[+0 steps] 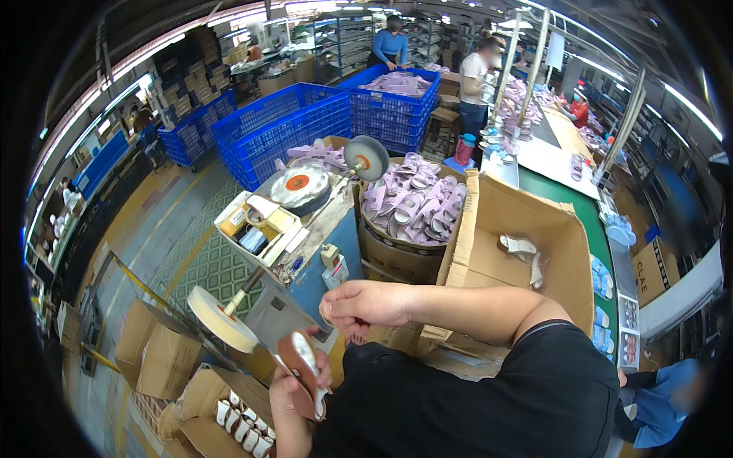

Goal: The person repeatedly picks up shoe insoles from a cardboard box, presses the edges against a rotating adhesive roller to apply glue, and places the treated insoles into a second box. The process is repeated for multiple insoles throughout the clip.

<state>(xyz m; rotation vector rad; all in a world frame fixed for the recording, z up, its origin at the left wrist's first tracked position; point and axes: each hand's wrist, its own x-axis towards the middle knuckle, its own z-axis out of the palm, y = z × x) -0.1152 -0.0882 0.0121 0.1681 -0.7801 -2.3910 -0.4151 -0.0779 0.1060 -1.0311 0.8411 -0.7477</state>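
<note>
My left hand [321, 372] is wrapped round a sandal [305, 368] with a brown strap and white lining, held low in front of my body. My right hand [368, 303] is a little above and to the right of it, its fingers pinched together; whatever lies between them is too small to make out. Left of the sandal, a cream buffing wheel [221, 319] sits on the shaft of a blue machine [336, 237]. Below it stands a carton [200, 416] holding several white and brown sandals [243, 427].
A grey wheel [366, 158] is on the machine's far side. A drum [405, 256] is heaped with lilac sandals [416, 200]. A large cardboard box [496, 267] at right holds two pale sandals [519, 246]. Blue crates [282, 126] stand behind; co-workers are farther off and at lower right.
</note>
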